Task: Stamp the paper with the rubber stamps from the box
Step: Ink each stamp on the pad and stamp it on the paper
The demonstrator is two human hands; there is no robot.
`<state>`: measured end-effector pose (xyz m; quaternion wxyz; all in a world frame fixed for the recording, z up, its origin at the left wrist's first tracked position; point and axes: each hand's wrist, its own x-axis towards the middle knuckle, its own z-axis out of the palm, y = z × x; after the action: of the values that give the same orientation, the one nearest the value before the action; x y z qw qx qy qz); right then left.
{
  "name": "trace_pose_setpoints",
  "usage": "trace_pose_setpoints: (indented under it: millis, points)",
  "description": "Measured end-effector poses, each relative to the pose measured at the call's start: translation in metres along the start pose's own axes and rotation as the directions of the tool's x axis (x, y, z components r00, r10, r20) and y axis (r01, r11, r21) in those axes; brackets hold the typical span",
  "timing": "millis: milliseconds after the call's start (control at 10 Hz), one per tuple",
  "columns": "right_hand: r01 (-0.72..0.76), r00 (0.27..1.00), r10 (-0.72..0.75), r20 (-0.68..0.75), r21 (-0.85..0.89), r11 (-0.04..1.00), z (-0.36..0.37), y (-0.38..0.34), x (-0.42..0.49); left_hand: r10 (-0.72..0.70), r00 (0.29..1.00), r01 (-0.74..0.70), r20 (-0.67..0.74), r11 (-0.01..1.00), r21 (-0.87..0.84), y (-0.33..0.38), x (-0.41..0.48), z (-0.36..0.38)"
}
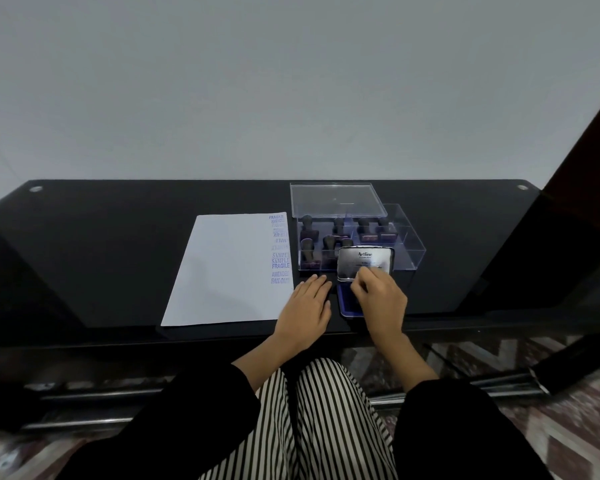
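A black glass table [101,254] stands against a plain grey wall [291,81], above a zigzag-patterned floor [575,434].

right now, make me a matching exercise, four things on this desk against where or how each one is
1 paper
2 rubber stamps
3 ink pad lid
4 left hand

a inside the clear box
b raised, gripped by the right hand
c flat on the table, fingers straight
d blue prints down its right edge

Pairs: 1-d, 2-a, 3-b, 4-c

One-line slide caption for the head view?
Right hand holds the ink pad lid open; left hand rests beside the stamped paper.
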<state>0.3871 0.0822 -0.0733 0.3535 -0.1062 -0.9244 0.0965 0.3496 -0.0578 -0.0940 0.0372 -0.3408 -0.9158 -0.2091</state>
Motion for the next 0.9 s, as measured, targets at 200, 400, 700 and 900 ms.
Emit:
trace_pose_setpoints:
  millis: [200,400,700,900]
  points:
    - [-0.122,0.972,0.110,0.209,0.047,0.991,0.002,0.000,0.016,0.000,1.000,0.000,0.002,1.000,0.011,0.000,0.000,0.001]
    - [-0.143,0.960,0.129,0.247,0.042,0.989,-0.008,0.001,0.017,0.025,0.998,-0.022,0.055,0.999,-0.045,0.000,0.003,-0.014]
    - [-0.068,0.990,0.045,0.130,0.178,0.982,-0.015,-0.050,0.036,0.032,0.984,-0.062,-0.174,0.983,-0.171,-0.030,0.009,-0.087]
    - [0.019,0.972,-0.052,0.228,0.142,0.990,0.001,-0.092,0.053,-0.147,0.968,0.122,-0.202,0.984,-0.131,-0.070,0.000,-0.106]
